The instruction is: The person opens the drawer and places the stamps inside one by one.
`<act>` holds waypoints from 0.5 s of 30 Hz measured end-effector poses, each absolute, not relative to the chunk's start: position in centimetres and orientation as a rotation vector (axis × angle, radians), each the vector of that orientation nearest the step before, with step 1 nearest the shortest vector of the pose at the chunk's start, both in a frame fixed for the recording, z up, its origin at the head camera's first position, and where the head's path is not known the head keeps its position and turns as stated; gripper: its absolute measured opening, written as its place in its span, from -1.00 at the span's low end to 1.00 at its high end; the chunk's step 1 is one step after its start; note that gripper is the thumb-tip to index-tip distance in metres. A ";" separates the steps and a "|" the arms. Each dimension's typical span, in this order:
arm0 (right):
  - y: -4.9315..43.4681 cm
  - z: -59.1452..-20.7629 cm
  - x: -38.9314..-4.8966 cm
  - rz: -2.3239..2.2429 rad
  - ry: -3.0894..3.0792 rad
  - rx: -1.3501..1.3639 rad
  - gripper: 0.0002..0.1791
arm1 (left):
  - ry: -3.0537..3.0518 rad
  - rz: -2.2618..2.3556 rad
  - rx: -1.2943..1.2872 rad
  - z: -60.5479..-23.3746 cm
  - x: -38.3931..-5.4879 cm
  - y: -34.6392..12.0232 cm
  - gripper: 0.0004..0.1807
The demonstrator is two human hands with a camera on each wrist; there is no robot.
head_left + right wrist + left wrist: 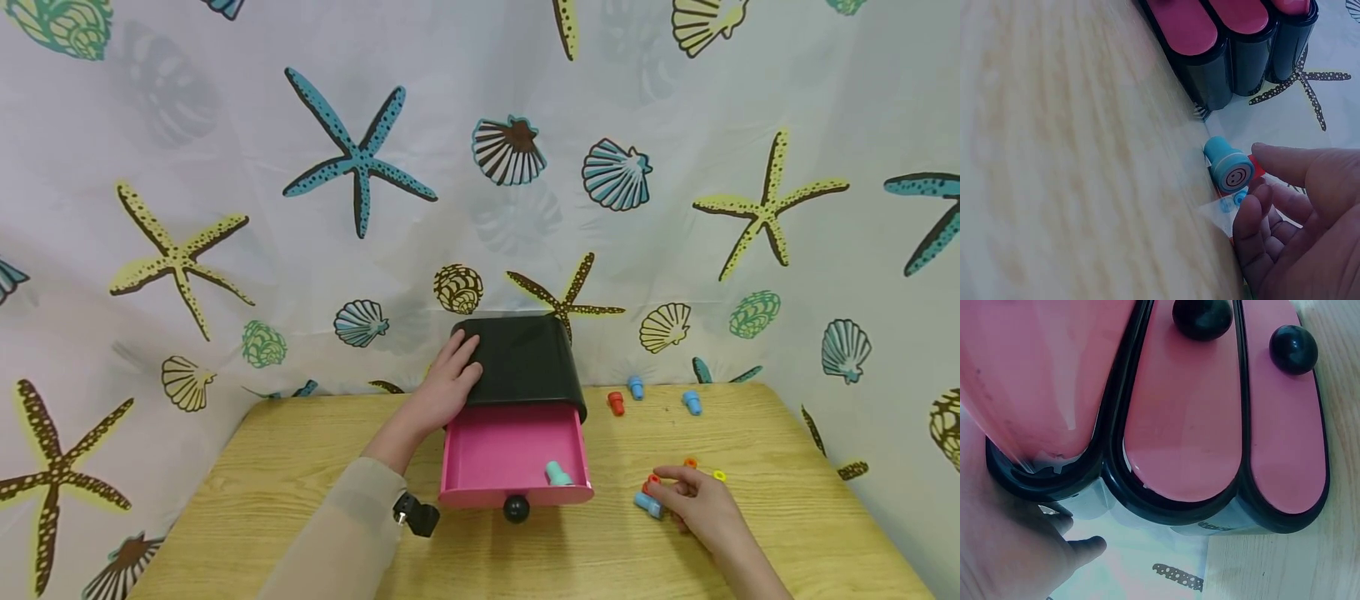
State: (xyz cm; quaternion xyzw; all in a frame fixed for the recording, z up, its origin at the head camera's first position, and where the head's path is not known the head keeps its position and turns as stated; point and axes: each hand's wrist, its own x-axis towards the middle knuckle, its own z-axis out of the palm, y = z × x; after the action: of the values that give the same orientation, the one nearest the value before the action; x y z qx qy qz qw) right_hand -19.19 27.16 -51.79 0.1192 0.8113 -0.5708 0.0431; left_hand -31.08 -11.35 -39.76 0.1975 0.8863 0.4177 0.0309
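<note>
A black drawer unit (521,358) stands at the middle of the table, its pink top drawer (487,454) pulled out. Inside the drawer, near its front, lies a mint-green stamp (557,473). My left hand (444,387) rests on the unit's top left edge, fingers extended. At the right, the fingertips of my right hand (701,504) pinch a red stamp (651,482). Right beside it lies a light-blue stamp (648,504), whose smiley-face end (1235,178) shows in the right wrist view and partly hides the red one.
Behind the right hand are an orange piece (690,463) and a yellow piece (720,475). Farther back stand a red stamp (616,403) and two blue stamps, one at the rear (636,387), one to the right (692,402). A patterned curtain (420,275) closes off the back.
</note>
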 end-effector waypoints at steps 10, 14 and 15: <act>27.3 -52.0 -19.3 -1.715 2.492 0.402 -0.56 | 2.740 1.280 0.595 -39.9 -31.3 -11.4 -0.28; 27.3 -52.0 -19.4 -1.721 2.491 0.404 -0.58 | 2.735 1.274 0.586 -39.9 -31.4 -11.4 -0.29; 27.3 -52.0 -19.4 -1.722 2.492 0.407 -0.59 | 2.734 1.274 0.585 -39.9 -31.4 -11.4 -0.29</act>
State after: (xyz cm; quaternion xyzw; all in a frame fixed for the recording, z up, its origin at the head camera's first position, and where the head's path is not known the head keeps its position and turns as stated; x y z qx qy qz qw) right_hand -19.37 27.30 -52.02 0.1331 0.8147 -0.5628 0.0427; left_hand -31.38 -11.41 -39.87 0.1902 0.8894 0.4143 0.0345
